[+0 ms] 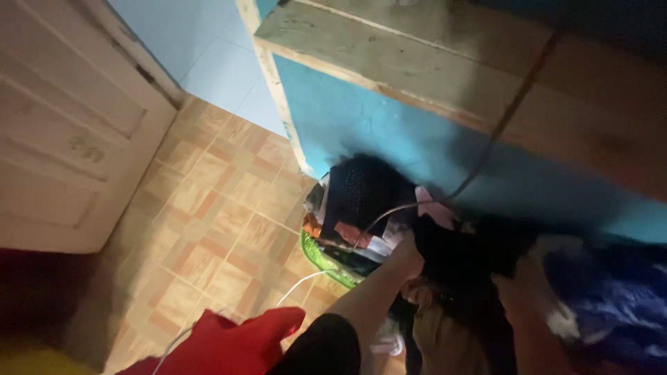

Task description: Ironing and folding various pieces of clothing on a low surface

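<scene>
My left hand (408,258) has its fingers closed on a black cloth (455,253), on the clothes pile in the green basket (316,255). It looks soft and light; I bunch a thick fold. I cannot tell how my right hand (517,288) grips.

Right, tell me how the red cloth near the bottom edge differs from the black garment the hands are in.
The red cloth is bright red; the black garment is dark and hard to make out. The red cloth lies on the tiled floor, touched by neither hand; the black garment sits on the heap by the green basket, with the left hand and right hand at it. Both are crumpled fabric.
</scene>
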